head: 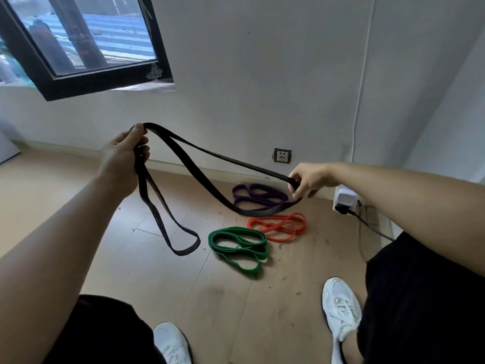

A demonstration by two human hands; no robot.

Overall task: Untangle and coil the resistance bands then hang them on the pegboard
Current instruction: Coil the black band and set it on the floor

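A pale wood-plank floor point(183, 290), scattered with small debris, is bounded by white walls point(262, 74). A black-framed window point(78, 48) is set at upper left, a wall socket point(282, 155) low down, and a white cable point(360, 88) is run vertically

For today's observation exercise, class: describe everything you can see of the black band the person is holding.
The black band is a long, flat, matte strap, rubbery-looking, forming a closed loop. It is held in the air above the wooden floor. The left hand pinches one fold high up; the right hand grips it lower, to the right. Between the hands two strands sag, one dipping in front of the purple band. A narrow loop hangs below the left hand.
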